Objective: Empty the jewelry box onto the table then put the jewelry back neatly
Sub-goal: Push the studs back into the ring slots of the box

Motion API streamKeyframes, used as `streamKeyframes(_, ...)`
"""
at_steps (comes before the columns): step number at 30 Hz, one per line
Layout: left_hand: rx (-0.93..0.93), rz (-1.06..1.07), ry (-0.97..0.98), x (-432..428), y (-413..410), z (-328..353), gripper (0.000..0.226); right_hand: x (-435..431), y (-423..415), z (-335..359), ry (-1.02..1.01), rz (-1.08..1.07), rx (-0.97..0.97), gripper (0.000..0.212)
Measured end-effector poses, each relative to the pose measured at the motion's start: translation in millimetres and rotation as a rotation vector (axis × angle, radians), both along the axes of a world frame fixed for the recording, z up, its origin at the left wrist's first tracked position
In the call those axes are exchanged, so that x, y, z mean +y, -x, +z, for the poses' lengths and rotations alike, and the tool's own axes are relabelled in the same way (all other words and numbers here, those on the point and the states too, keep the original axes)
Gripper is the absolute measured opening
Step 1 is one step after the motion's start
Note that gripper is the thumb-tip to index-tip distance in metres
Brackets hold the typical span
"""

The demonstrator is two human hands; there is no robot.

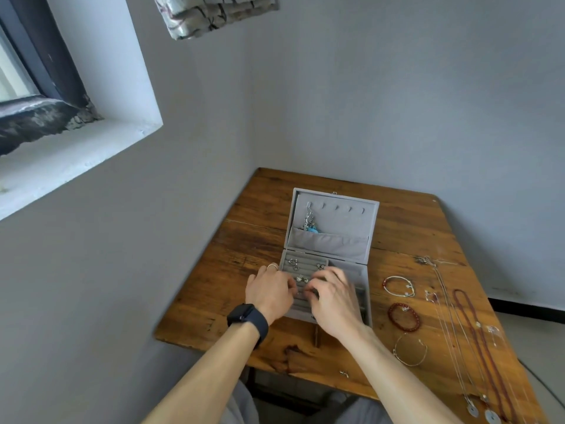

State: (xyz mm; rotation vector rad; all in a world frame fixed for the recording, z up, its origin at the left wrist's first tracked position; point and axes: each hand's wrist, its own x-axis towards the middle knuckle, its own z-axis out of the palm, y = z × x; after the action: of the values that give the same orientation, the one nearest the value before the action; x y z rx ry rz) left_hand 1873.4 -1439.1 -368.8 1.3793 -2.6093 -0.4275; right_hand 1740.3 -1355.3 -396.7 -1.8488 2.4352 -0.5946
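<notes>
A grey velvet jewelry box [360, 272] stands open on the wooden table [244, 270], its lid leaning back. A necklace with a blue pendant [310, 223] hangs from a hook in the lid [336, 228]. Several small rings and earrings [293, 264] sit in the ring rolls at the box's left. My left hand [269, 293] and my right hand [333, 296] hover over the ring rolls with curled fingers that meet at a small piece; what they pinch is too small to tell.
To the right of the box lie several bracelets [403, 316] and long necklaces [470, 341], spread toward the table's right edge. A small earring [344, 373] lies near the front edge. Walls close the table's far and left sides. A black watch [246, 316] is on my left wrist.
</notes>
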Motion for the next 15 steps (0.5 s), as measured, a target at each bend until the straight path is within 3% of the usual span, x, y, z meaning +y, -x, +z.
streamKeyframes(15,-0.067,0.027,0.010,-5.9,11.7,-3.3,0.023,-10.8,-3.5,-1.1,0.008,-0.034,0.048,0.029)
